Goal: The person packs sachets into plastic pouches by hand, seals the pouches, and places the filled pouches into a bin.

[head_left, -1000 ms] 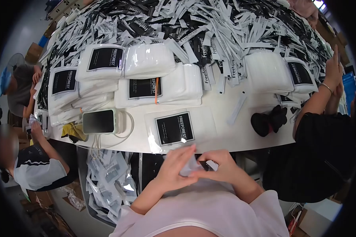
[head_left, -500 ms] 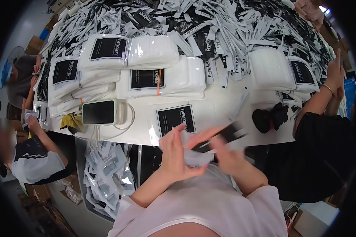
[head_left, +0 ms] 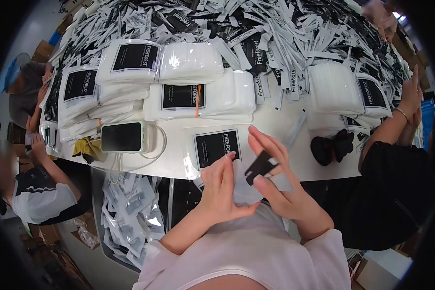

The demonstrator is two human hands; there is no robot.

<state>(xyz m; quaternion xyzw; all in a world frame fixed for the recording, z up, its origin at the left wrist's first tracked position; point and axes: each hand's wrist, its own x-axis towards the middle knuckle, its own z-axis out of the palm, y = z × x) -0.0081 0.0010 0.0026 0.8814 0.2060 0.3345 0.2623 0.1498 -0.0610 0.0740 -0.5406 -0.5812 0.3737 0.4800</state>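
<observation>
My left hand (head_left: 218,189) is closed around a translucent plastic pouch (head_left: 245,187) above the table's front edge. Facing it, my right hand (head_left: 291,198) pinches a black packet (head_left: 260,167) between thumb and fingers, tilted over the pouch's right side. A pale strip (head_left: 282,182) shows beside that thumb; its kind is unclear. Just beyond my hands, a flat pouch with a black FREEFOREST label (head_left: 216,146) lies on the white table (head_left: 179,166).
Stacked labelled pouches (head_left: 198,102) stand behind, with another stack (head_left: 336,89) at right. Loose stick packets (head_left: 285,29) heap across the back. A phone (head_left: 122,137) with a cable and a black bow-shaped item (head_left: 331,147) lie nearer. Below left, a bin (head_left: 101,227) holds filled pouches. Co-workers stand either side.
My right hand has turned upright, fingers raised, and the black packet has tilted up with it. The pouch stays in my left hand, shifted slightly right.
</observation>
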